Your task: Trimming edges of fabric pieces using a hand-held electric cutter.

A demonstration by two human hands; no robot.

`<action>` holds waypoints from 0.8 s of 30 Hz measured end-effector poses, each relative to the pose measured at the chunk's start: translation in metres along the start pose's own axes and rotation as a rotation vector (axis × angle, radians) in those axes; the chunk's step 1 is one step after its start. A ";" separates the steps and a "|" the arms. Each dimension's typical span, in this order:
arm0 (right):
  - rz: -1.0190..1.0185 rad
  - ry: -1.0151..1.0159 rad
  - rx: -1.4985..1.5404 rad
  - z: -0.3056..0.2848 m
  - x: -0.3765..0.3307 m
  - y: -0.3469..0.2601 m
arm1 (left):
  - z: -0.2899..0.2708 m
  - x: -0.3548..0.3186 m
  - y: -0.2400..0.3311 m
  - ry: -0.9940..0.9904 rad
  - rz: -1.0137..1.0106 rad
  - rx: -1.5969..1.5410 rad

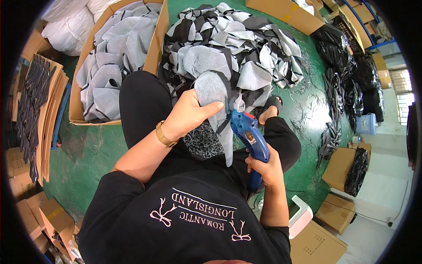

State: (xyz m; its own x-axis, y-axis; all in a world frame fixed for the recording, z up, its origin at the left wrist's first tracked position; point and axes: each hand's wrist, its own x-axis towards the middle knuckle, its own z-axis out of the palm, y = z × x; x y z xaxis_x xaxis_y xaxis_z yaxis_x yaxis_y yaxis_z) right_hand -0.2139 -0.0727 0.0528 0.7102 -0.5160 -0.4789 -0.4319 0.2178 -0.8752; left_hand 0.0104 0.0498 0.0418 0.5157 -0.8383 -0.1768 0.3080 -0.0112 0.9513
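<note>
Cutting grey fabric on the floor

A big heap of fabric pieces lies ahead, a cardboard box of cut pieces beside it. The left hand pinches a grey fabric piece above the lap; the right hand grips a blue electric cutter touching its edge

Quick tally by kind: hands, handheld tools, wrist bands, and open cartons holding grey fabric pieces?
Hands: 2, the left hand pinching a grey fabric piece and the right hand gripping the tool
Blue handheld cutters: 1
Gold wrist bands: 1
Open cartons of grey fabric pieces: 1
Total: 5
</note>
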 end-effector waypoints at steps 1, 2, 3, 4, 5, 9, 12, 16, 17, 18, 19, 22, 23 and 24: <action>0.001 0.001 0.001 0.000 0.000 0.000 | 0.000 0.000 0.000 -0.007 0.001 0.018; 0.001 0.004 0.011 0.001 0.001 0.000 | -0.001 0.000 -0.001 -0.007 0.000 0.019; 0.000 0.006 0.020 0.001 0.001 0.001 | -0.001 -0.001 -0.001 -0.022 0.003 0.047; 0.001 0.006 0.020 0.001 0.002 0.001 | -0.001 -0.001 -0.001 -0.037 0.006 0.074; -0.007 0.003 0.039 0.001 0.002 0.001 | -0.003 0.000 -0.005 -0.037 0.006 0.074; -0.007 -0.037 0.149 0.000 0.008 0.004 | -0.011 0.004 -0.023 -0.124 0.101 0.114; -0.044 -0.040 0.264 0.005 0.016 0.001 | -0.010 0.003 -0.028 -0.202 0.115 0.097; -0.190 0.077 0.258 0.009 0.035 -0.021 | 0.001 0.002 -0.032 -0.269 0.087 -0.119; -0.193 0.084 0.262 0.012 0.042 -0.026 | 0.004 0.000 -0.032 -0.277 0.086 -0.116; -0.274 0.126 0.119 0.015 0.048 -0.030 | 0.007 -0.002 -0.032 -0.304 0.085 -0.113; -0.354 0.168 -0.027 0.018 0.052 -0.035 | 0.009 -0.002 -0.031 -0.332 0.086 -0.113; -0.324 0.167 -0.061 0.030 0.058 -0.042 | 0.011 0.000 -0.024 -0.316 0.046 -0.146; -0.330 0.164 -0.063 0.029 0.059 -0.040 | 0.011 0.001 -0.023 -0.300 0.027 -0.164; -0.322 0.112 0.005 0.028 0.059 -0.038 | 0.013 0.007 -0.022 -0.231 0.000 -0.245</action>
State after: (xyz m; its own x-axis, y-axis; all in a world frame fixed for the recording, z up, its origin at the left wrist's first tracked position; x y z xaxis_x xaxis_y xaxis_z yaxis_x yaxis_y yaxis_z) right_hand -0.1399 -0.0883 0.0560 0.7439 -0.6468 -0.1680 -0.1925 0.0334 -0.9807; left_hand -0.0026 0.0369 0.0229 0.3296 -0.9400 -0.0878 0.5056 0.0972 0.8573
